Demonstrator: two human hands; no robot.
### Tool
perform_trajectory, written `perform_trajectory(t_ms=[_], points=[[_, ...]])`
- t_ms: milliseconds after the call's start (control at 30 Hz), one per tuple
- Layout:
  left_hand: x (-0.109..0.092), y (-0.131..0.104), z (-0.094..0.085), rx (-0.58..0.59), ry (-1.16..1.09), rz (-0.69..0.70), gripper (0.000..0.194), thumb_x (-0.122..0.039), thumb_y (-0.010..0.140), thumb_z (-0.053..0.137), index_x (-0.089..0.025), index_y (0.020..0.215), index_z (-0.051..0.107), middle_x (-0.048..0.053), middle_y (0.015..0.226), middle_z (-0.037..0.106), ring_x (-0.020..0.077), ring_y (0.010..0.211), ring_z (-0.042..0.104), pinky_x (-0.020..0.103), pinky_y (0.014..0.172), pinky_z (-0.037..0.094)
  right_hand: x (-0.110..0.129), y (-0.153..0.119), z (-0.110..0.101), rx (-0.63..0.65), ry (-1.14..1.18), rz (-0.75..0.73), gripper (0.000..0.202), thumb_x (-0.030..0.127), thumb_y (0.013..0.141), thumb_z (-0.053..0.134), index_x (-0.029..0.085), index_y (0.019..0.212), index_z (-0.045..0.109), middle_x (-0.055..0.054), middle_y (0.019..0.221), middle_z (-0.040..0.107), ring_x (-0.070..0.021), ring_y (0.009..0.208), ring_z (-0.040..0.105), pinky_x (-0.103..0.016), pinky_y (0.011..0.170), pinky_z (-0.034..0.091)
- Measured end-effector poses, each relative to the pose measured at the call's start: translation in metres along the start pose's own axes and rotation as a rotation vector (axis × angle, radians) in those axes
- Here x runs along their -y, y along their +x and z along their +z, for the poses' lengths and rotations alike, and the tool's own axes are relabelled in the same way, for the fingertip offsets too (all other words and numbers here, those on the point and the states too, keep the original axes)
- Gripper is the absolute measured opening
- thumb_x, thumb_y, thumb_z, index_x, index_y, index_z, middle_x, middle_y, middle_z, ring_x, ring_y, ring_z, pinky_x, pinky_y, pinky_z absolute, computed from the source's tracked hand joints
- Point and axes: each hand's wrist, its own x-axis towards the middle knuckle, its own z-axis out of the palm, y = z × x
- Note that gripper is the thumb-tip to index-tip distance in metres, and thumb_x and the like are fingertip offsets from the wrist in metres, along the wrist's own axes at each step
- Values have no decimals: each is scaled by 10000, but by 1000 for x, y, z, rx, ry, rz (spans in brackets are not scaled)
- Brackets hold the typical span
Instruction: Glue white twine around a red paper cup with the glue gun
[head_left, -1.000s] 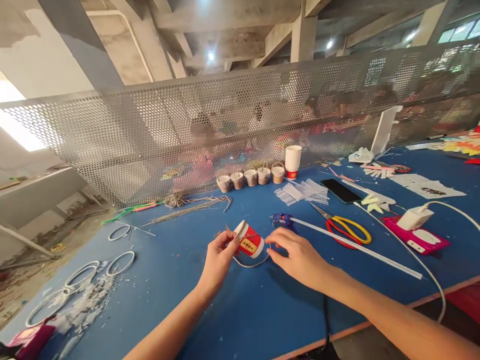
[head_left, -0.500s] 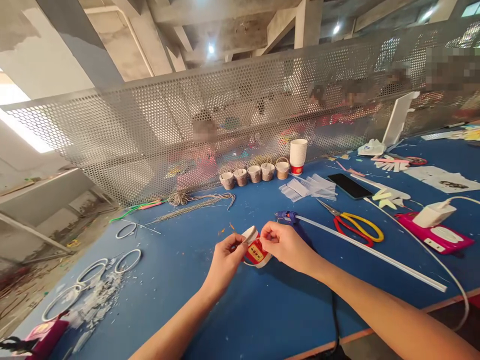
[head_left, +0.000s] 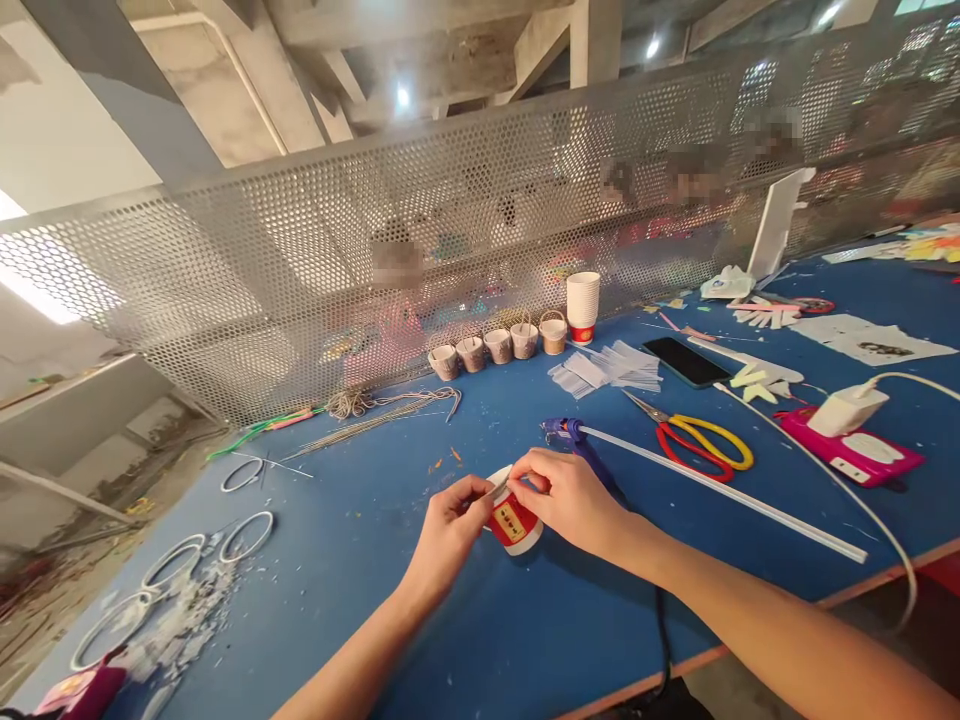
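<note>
Red-and-white paper cup (head_left: 514, 520) is pinched between two bare hands just below the frame's centre, over a blue table (head_left: 465, 640).

Head view: the cup is tilted with its rim toward the left hand (head_left: 450, 530), whose thumb and fingertips are closed on that rim; the right hand (head_left: 574, 500) is curled over the cup's top, fingers pressed together on it. The step is judged best done with the cup steadied by one hand and light pressure kept, so the thin wall is not crushed. Counted: one held cup; five small wrapped cups (head_left: 498, 346) in a row at upper centre; one stack of plain cups (head_left: 583, 308) beside them; one pair of scissors (head_left: 697, 442) at right; one phone (head_left: 686, 361); about five white rings (head_left: 180, 560) at lower left.
</note>
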Motion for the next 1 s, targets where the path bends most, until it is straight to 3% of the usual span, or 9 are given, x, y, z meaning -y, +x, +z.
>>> perform_trajectory(t_ms=[433, 1000], points=[[12, 4, -1, -29, -38, 39, 174, -289, 680, 615, -155, 580, 568, -56, 529, 474, 80, 505, 393, 186, 481, 334, 2, -1, 0, 22, -6, 69, 109, 149, 775, 564, 191, 677, 545, 29, 595, 514, -90, 492, 417, -212, 494, 331], [15, 6, -5, -30, 0, 137, 197, -304, 706, 601, -159, 578, 561, -45, 549, 461, 99, 542, 396, 208, 520, 341, -4, 3, -2, 59, 152, 188, 90, 170, 780, 566, 187, 692, 577, 48, 566, 481, -89, 511, 415, -201, 485, 343]])
